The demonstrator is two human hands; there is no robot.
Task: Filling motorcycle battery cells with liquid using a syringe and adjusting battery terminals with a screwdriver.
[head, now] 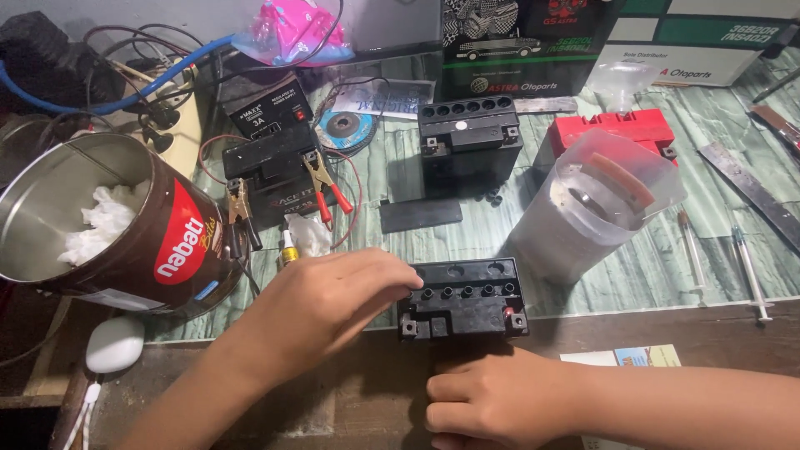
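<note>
Battery work, close in: the small black battery (463,298) sits at the near edge of the green patterned surface (650,267), right where it meets the wooden ledge, and I have both hands on it. My left hand (333,304) comes over from the left, its fingers (406,279) curled narrow and touching the top by the row of open filler holes; whether they pinch a cap or anything small I cannot tell, since the knuckles hide the tips. My right hand (500,400) rests on the ledge just below the case, loosely closed and holding nothing that I can see, thumb side against the front wall. To do this well, I judge that the right hand should brace the case so it cannot slide or tip, because those holes are open and anything inside could spill. The left fingers should work one hole at a time, straight down, lightly. Just beside the battery to the right stands a clear plastic container (596,208) under a loose plastic cover, near enough to knock with an elbow, so I'd keep the forearm low. Two syringes (750,271) lie farther right. Behind, a second black battery (468,142) stands open-topped, and another one (275,167) carries red and black clamps (321,179); I'd keep clear of those leads. A big round tin (108,225) lies tipped on its side at the left.
</note>
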